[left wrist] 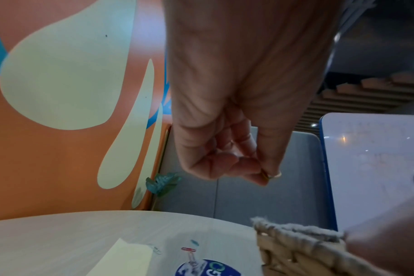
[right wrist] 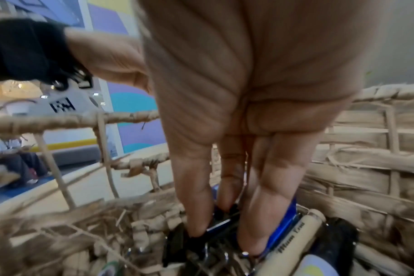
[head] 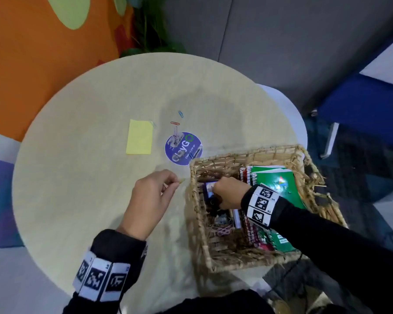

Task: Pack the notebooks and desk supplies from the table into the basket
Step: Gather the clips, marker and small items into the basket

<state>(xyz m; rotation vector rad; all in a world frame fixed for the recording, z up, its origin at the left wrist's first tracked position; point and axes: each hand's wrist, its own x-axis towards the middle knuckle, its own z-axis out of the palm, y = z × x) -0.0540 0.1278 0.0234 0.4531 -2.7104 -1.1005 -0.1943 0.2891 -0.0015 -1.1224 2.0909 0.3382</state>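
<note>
Hands work on both sides of the wicker basket [head: 254, 262] at the right edge of the round pale desk [head: 82, 200]. From above, the left hand [head: 149, 200] hovers just left of the basket, and only the left wrist view shows what it has: its grip is pinched on a small yellowish paper clip [left wrist: 271, 175] between thumb and fingertip. The right hand [head: 228, 192] reaches down inside the basket, and the right wrist view shows its fingers [right wrist: 196, 209] curled onto a blue box [right wrist: 287, 220] among black binder clips [right wrist: 177, 240] and a cream-coloured pen [right wrist: 293, 242]. Green and red spiral notebooks [head: 279, 184] stand along the basket's right side, with pink paper clips [head: 224, 230] on its floor. On the desk lie a yellow sticky pad [head: 139, 137], a round purple sticker [head: 183, 148], a red paper clip [head: 175, 123] and a blue paper clip [head: 180, 114]. An orange wall with pale shapes [left wrist: 59, 78] rises behind, beside a grey panel [head: 281, 35] and some green leaves [head: 150, 26].
</note>
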